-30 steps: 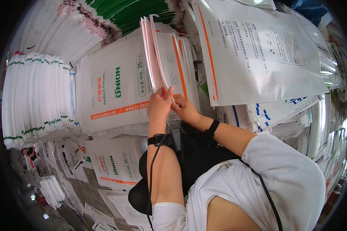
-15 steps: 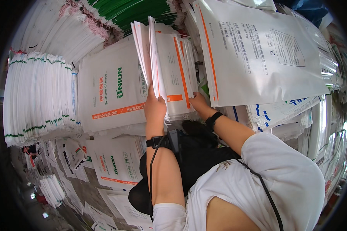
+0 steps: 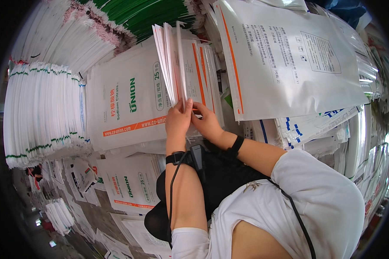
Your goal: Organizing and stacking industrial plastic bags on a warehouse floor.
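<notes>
My left hand (image 3: 178,121) is wrapped round the near edge of several folded white sacks (image 3: 167,64) that stand up on edge. Beside it, my right hand (image 3: 208,124) has its fingertips closed on the rightmost edge of the same bunch; the two hands almost touch. Beneath lies a stack of flat white sacks (image 3: 145,101) with green and orange print. More folded sacks with orange stripes (image 3: 205,71) lean just right of the bunch. The sack edge between my fingers is partly hidden.
A tall pile of white sacks with green edging (image 3: 45,112) stands at the left. On the right, a large white sack with an orange stripe (image 3: 289,60) tops another pile. Green sacks (image 3: 142,17) lie at the back. Below left is another printed sack (image 3: 132,183).
My right hand has moved left from the orange-striped sacks to the held bunch, beside my left hand. The upright sacks have shifted slightly right and fanned apart.
</notes>
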`<state>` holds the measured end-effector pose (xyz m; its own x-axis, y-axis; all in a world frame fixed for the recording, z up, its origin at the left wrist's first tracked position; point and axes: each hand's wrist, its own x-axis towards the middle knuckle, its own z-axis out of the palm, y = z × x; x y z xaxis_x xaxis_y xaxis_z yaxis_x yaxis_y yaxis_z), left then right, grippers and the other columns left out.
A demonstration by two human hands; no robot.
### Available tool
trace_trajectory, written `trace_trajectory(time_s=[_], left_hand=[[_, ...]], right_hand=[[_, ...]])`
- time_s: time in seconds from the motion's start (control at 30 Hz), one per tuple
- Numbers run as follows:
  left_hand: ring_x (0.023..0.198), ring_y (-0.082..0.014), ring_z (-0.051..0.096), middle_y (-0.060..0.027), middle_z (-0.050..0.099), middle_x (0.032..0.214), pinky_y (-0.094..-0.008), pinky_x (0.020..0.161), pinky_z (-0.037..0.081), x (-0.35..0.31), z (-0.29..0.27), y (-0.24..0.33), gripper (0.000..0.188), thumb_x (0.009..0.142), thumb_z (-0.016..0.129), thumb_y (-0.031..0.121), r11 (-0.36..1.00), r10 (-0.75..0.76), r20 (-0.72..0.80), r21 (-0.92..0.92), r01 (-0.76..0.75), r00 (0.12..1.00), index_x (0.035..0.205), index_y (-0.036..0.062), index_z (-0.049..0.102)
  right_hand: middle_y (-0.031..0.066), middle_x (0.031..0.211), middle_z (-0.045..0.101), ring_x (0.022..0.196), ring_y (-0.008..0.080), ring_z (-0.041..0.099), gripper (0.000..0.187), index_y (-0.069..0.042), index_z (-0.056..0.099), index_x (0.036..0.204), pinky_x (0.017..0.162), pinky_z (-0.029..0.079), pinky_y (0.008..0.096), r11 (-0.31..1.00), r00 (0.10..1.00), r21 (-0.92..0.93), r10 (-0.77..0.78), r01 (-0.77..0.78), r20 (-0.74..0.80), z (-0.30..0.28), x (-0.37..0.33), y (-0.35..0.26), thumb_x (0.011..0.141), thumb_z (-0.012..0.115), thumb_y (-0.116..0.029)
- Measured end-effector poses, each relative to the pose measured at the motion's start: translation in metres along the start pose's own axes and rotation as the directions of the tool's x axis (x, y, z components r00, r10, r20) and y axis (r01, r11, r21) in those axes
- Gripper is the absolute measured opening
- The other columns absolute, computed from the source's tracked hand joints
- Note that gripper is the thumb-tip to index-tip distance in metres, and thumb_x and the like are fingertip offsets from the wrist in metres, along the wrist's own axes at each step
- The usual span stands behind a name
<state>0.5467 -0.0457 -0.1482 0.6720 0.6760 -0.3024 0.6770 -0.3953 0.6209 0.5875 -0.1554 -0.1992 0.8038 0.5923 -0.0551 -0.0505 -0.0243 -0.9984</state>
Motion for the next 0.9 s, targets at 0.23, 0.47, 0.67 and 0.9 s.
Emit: trace_trajectory(time_s=[0.23, 0.47, 0.67, 0.9], left_hand=[[0.098, -0.0375, 0.066, -0.0197, 0.069, 0.104, -0.0444, 0.086, 0.051, 0.007, 0.004, -0.021, 0.043, 0.091, 0.054, 0.042, 0.997, -0.051, -0.144, 0.055, 0.059, 0.988, 0.113, 0.0071, 0.069], [0.099, -0.0390, 0.064, -0.0213, 0.067, 0.108, -0.0457, 0.086, 0.051, 0.001, -0.005, -0.007, 0.036, 0.086, 0.056, 0.027, 0.989, -0.028, -0.178, 0.136, 0.053, 0.984, 0.114, 0.0057, 0.066], [0.100, -0.0403, 0.063, -0.0220, 0.067, 0.109, -0.0461, 0.087, 0.051, -0.001, -0.007, -0.015, 0.040, 0.086, 0.057, 0.029, 0.992, 0.008, -0.175, 0.123, 0.014, 0.985, 0.118, 0.0069, 0.066], [0.104, -0.0392, 0.064, -0.0226, 0.067, 0.108, -0.0462, 0.088, 0.051, -0.007, -0.009, 0.015, 0.047, 0.086, 0.060, 0.040, 0.986, -0.044, -0.097, 0.156, 0.059, 0.994, 0.118, 0.0054, 0.066]], right_hand=[[0.0184, 0.120, 0.065, 0.113, 0.0265, 0.062, 0.036, 0.000, 0.059, 0.125, 0.094, 0.049, 0.0361, 0.910, 0.947, 0.364, 0.081, -0.198, 0.312, -0.017, 0.014, 0.038, 0.095, 0.060, -0.019], [0.0160, 0.122, 0.061, 0.104, 0.0222, 0.061, 0.048, 0.007, 0.054, 0.128, 0.086, 0.050, 0.0319, 0.832, 0.903, -0.354, 0.375, -0.428, -0.211, -0.035, 0.034, 0.121, 0.087, 0.065, -0.016], [0.0199, 0.105, 0.068, 0.100, 0.0311, 0.065, 0.044, 0.005, 0.057, 0.124, 0.086, 0.052, 0.0400, 0.865, 0.865, -0.025, 0.500, -0.501, -0.051, -0.026, 0.022, 0.062, 0.086, 0.064, -0.016], [0.0167, 0.099, 0.064, 0.094, 0.0313, 0.062, 0.031, -0.003, 0.063, 0.116, 0.083, 0.050, 0.0394, 0.949, 0.979, -0.275, -0.112, 0.156, 0.168, 0.003, -0.013, 0.009, 0.089, 0.064, -0.018]])
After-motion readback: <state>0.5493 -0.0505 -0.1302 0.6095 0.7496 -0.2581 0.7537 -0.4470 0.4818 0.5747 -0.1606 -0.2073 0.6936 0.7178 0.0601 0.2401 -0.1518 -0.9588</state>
